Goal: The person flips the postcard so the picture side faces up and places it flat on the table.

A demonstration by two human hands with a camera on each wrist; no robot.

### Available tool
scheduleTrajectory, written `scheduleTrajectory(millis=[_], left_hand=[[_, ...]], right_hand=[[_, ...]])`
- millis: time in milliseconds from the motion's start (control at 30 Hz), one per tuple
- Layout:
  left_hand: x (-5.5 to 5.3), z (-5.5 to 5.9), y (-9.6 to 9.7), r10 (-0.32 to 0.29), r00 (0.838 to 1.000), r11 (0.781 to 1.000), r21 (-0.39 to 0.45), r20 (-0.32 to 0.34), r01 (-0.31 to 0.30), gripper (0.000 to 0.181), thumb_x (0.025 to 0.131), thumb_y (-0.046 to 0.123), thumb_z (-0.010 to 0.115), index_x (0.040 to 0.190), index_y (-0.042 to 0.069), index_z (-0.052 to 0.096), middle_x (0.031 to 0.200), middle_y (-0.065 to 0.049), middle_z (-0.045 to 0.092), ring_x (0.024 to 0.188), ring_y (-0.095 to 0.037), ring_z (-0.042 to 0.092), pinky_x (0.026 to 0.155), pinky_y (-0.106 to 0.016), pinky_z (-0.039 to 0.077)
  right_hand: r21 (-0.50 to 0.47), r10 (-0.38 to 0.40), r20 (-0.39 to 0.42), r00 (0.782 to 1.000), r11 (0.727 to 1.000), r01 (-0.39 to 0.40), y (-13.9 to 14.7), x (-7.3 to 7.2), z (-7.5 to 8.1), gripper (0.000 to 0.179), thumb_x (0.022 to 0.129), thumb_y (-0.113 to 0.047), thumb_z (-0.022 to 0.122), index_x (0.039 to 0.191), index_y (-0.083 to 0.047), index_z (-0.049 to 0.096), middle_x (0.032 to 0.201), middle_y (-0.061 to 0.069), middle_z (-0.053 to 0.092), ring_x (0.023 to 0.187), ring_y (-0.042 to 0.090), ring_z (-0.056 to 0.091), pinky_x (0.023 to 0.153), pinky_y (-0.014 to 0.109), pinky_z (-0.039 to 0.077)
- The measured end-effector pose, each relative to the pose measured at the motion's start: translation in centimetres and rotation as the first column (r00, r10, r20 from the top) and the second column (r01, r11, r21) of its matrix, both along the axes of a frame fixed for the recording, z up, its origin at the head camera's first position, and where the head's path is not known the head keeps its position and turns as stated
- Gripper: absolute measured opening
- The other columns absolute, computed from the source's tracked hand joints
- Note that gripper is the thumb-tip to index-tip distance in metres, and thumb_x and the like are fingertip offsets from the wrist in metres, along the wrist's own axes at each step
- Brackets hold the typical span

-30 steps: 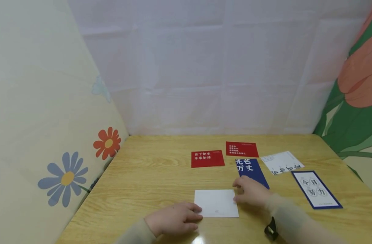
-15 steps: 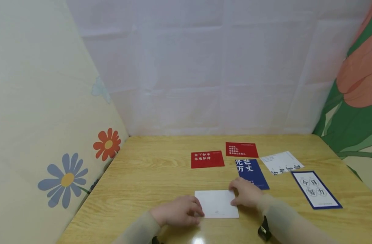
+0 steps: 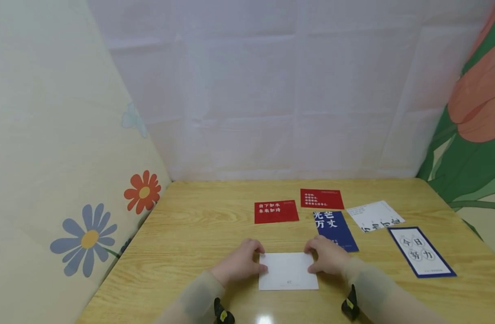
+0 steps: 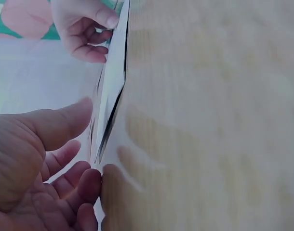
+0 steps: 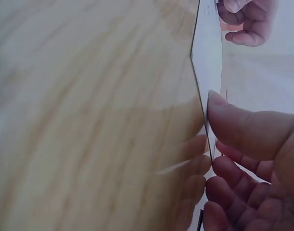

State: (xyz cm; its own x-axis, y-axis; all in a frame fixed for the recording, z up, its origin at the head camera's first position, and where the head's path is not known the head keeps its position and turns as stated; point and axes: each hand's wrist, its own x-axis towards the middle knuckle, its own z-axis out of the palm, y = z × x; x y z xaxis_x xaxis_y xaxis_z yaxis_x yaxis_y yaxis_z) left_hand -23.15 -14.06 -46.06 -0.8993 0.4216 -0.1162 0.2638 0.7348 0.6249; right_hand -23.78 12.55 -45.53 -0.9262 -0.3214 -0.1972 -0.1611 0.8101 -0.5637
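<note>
A blank-looking white card (image 3: pixel 288 272) with a small mark near its front edge lies flat on the wooden table, between both hands. My right hand (image 3: pixel 327 255) pinches its right edge; the right wrist view shows the thumb (image 5: pixel 233 118) on the card's face and the fingertips against its edge. At the left edge is my left hand (image 3: pixel 239 262), fingers loosely bent. In the left wrist view its thumb (image 4: pixel 72 122) stands a little apart from the card's face (image 4: pixel 113 72), while the fingertips sit right at the card's corner.
Beyond the hands lie two red cards (image 3: pixel 276 211) with white writing. A blue card (image 3: pixel 338 231) lies just past my right hand. Farther right are a white printed card (image 3: pixel 375 216) and a blue-bordered card (image 3: pixel 421 252). A white cloth (image 3: pixel 247 90) hangs behind the table.
My left hand has shifted forward along the card's left edge, from its front corner towards its middle. The right hand has closed in on the right edge. The card stays nearly in place.
</note>
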Motion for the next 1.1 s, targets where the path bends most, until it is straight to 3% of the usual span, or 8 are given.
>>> scheduleTrajectory(millis=[267,767,1100], left_hand=[[-0.7,0.2,0.6,0.035,0.999,0.999,-0.04,0.03,-0.034,0.045,0.074,0.028,0.084,0.107,0.009,0.059,0.106,-0.004,0.051,0.095,-0.021,0.048,0.091,-0.045,0.043],[-0.9,0.3,1.1,0.052,0.998,0.992,-0.114,0.046,-0.047,0.041,0.074,0.025,0.084,0.104,0.012,0.06,0.108,-0.006,0.051,0.094,-0.022,0.05,0.09,-0.046,0.045],[-1.0,0.4,1.2,0.062,0.996,0.992,-0.112,0.066,-0.055,0.04,0.074,0.023,0.084,0.104,0.011,0.059,0.106,-0.006,0.05,0.093,-0.022,0.051,0.09,-0.046,0.046]], right_hand=[[-0.003,-0.01,0.003,1.0,1.0,0.01,0.1,0.1,-0.1,0.037,0.072,-0.018,0.085,0.104,-0.016,0.066,0.104,0.001,0.055,0.097,0.02,0.051,0.096,0.047,0.042],[-0.01,-0.022,0.028,0.999,1.0,0.023,-0.1,0.3,0.1,0.038,0.073,-0.015,0.084,0.106,-0.016,0.065,0.108,0.002,0.054,0.099,0.022,0.051,0.096,0.049,0.041],[-0.014,-0.022,0.04,0.999,1.0,0.022,-0.1,0.2,0.2,0.037,0.073,-0.014,0.084,0.104,-0.016,0.064,0.11,0.003,0.053,0.101,0.023,0.05,0.097,0.05,0.04]])
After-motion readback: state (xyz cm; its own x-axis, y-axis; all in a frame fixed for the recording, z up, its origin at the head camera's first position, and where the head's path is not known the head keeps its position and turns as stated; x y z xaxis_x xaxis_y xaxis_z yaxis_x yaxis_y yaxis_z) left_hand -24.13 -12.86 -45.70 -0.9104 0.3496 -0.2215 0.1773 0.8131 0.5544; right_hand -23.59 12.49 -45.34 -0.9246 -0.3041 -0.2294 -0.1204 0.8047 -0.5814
